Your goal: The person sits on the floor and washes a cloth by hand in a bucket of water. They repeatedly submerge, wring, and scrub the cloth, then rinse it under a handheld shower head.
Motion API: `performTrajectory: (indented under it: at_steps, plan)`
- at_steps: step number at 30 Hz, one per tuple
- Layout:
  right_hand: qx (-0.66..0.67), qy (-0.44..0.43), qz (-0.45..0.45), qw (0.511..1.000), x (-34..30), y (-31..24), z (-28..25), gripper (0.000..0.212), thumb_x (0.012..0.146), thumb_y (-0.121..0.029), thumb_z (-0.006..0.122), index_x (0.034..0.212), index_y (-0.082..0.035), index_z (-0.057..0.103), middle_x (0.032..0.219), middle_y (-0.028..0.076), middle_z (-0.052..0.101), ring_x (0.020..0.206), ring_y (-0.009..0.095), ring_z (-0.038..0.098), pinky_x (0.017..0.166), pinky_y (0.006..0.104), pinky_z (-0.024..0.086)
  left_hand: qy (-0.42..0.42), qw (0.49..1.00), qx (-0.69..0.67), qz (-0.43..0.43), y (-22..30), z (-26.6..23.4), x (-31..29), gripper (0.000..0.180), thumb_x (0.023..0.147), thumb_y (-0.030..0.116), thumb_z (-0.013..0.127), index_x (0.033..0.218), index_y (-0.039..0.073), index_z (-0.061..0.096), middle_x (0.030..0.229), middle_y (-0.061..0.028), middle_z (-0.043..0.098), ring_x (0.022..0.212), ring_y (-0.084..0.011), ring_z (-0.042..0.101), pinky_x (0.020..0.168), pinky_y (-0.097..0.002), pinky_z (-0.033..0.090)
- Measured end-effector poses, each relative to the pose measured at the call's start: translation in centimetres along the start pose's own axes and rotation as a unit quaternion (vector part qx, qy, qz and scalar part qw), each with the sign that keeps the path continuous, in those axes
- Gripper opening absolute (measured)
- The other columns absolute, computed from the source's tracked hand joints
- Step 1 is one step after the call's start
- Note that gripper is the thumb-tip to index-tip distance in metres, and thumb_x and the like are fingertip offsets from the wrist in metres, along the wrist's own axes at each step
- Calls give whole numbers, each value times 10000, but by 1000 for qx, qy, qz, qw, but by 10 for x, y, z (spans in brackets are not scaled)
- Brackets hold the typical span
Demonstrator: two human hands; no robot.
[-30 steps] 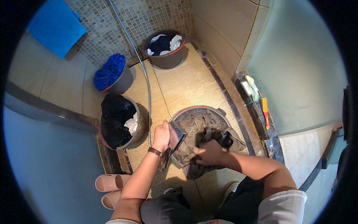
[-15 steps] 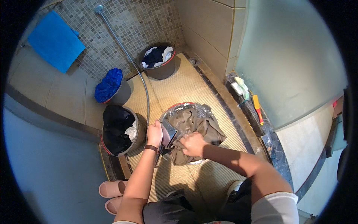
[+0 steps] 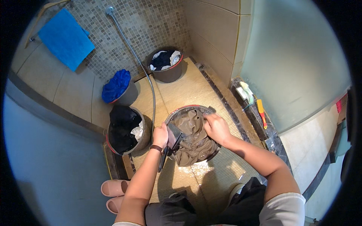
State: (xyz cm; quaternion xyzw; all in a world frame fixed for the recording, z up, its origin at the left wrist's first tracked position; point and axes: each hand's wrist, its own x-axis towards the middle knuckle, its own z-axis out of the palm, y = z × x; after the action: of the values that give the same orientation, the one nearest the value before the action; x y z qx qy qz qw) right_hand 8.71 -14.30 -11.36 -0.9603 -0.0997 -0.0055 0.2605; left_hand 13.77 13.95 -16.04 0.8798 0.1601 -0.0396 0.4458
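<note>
Two hands show: one left hand (image 3: 161,135) and one right hand (image 3: 217,129). Buckets number four: one (image 3: 188,107) between the hands, one (image 3: 148,132) left of the left hand, and two (image 3: 129,94) (image 3: 168,77) farther beyond it. The left hand holds one dark flat thing (image 3: 174,136). Two pink slippers (image 3: 109,187) (image 3: 112,205) lie left of and behind it. Far beyond it hangs one blue towel (image 3: 67,39); right of the right hand lies one yellow-and-red tool (image 3: 260,107).
</note>
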Motion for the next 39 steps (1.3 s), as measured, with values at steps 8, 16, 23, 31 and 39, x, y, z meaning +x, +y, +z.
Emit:
performTrajectory:
  at_steps: [8,16,23,31,39]
  plan:
    - [-100,37,-8,994,12,-56,36,738,819,-657,544,1435,-263,445,1422,315,371,1206,376,434,928,546,316,-4,998,-62,5,35,0,10,770,993,577,407,694,-104,607,594,-197,564,577,-284,546,626,-424,457]
    - [-54,-16,16,998,21,-30,60,595,822,-497,621,1308,-167,527,1272,186,480,1139,358,487,945,562,342,-28,999,21,39,50,21,9,781,928,643,472,703,-88,629,659,-260,623,660,-394,630,663,-442,490]
    - [16,2,54,998,34,-27,64,543,756,-366,659,1268,-211,564,1264,165,500,1213,371,449,1037,572,301,-49,988,124,80,85,12,-3,710,752,690,687,678,-10,593,633,-166,614,612,-230,611,613,-394,485]
    - [480,347,180,785,23,-89,94,349,947,-199,567,1198,42,597,1320,244,552,1330,361,429,1127,418,299,-14,996,84,11,111,19,-5,696,816,666,622,881,-16,744,803,-226,704,800,-332,700,747,-412,515]
    - [789,337,273,436,12,-106,72,220,1018,-167,514,1165,-3,529,1069,89,632,981,173,583,873,328,466,-209,972,-102,40,114,36,-9,684,985,585,434,855,-41,675,713,-108,642,661,-171,599,645,-349,485]
